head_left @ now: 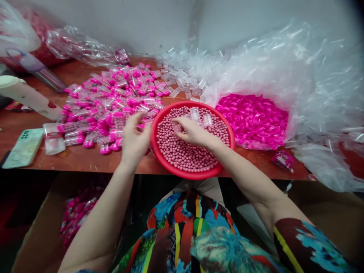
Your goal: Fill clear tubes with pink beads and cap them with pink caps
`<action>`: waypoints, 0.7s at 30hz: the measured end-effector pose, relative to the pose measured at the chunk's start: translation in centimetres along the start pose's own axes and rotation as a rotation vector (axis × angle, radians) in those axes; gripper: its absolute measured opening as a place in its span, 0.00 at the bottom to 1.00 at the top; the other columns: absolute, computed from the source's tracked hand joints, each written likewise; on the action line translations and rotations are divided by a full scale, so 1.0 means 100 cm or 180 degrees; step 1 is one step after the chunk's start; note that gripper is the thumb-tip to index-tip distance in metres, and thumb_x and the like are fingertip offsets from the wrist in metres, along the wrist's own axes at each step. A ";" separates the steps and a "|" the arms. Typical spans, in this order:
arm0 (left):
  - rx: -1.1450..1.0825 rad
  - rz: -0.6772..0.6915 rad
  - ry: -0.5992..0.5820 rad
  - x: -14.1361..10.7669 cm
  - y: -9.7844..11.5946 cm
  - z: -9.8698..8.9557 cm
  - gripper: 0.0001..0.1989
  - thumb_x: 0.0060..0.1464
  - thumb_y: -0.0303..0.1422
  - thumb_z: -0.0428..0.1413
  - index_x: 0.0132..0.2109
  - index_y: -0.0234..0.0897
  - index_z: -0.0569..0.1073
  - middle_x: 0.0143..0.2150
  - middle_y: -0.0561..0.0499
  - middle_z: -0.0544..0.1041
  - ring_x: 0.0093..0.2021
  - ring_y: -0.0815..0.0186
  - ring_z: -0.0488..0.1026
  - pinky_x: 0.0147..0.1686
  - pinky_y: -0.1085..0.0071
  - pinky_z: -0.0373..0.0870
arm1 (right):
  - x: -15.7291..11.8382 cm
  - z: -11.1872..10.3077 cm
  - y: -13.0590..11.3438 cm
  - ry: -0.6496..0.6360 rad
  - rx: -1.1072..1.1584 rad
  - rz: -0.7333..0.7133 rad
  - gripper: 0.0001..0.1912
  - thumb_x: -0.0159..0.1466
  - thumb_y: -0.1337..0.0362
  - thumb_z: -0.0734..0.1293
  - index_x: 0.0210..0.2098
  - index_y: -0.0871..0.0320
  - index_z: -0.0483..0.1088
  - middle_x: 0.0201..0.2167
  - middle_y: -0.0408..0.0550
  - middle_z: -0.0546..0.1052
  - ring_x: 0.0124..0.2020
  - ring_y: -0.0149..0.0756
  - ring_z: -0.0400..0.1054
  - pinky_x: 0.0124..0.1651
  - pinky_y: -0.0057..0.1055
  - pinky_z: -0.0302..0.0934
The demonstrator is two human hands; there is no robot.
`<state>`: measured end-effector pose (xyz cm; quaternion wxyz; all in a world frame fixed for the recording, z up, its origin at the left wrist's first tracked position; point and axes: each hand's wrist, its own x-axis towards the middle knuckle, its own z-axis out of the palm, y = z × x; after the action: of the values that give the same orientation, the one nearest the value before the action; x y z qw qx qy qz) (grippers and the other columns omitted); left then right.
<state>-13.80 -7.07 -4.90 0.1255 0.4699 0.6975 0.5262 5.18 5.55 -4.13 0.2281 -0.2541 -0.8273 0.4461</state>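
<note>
A red bowl (193, 175) full of small pink balls (184, 155) stands at the table's front edge. My right hand (192, 132) reaches into it, fingers closed around a small clear plastic container (178, 128) that they partly cover. Two more clear containers (195, 113) lie on the balls just behind that hand. Left of the bowl, my left hand (135, 140) hovers by the heap of filled containers with bright pink caps (99, 102). Its thumb and forefinger are apart, and I see nothing held between them; the other fingers are partly hidden.
Right of the bowl, a clear bag holds loose pink caps (253, 119). Empty clear containers (182, 81) spill from plastic bags (270, 68) at the back. A phone (24, 148), a small packet (54, 138) and a white cup (28, 96) lie left. Below is a cardboard box (40, 227).
</note>
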 end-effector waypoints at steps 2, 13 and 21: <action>-0.0356 -0.0138 -0.0741 -0.021 0.017 0.020 0.23 0.56 0.30 0.64 0.59 0.39 0.75 0.54 0.44 0.79 0.43 0.59 0.78 0.47 0.57 0.80 | -0.020 -0.002 -0.005 -0.0005 0.0799 0.0332 0.23 0.61 0.66 0.74 0.55 0.56 0.71 0.45 0.40 0.82 0.45 0.30 0.78 0.51 0.28 0.73; -0.0543 -0.0377 -0.2415 -0.025 0.048 0.058 0.15 0.57 0.37 0.65 0.50 0.34 0.81 0.43 0.45 0.83 0.40 0.59 0.77 0.42 0.65 0.75 | -0.083 0.004 0.004 0.0751 0.2089 0.1446 0.23 0.58 0.55 0.79 0.48 0.57 0.73 0.42 0.51 0.83 0.42 0.39 0.80 0.44 0.28 0.76; 0.1282 0.0176 -0.2401 -0.014 0.050 0.043 0.10 0.60 0.30 0.60 0.47 0.33 0.80 0.46 0.42 0.82 0.46 0.52 0.78 0.47 0.61 0.76 | -0.090 0.000 0.018 0.0758 0.1346 0.0934 0.26 0.60 0.48 0.74 0.54 0.53 0.73 0.43 0.52 0.82 0.40 0.48 0.80 0.43 0.41 0.78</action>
<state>-7.58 -5.50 -2.87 0.2633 0.6631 0.6788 0.1740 12.49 0.85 -7.03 0.3045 -0.3686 -0.6376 0.6040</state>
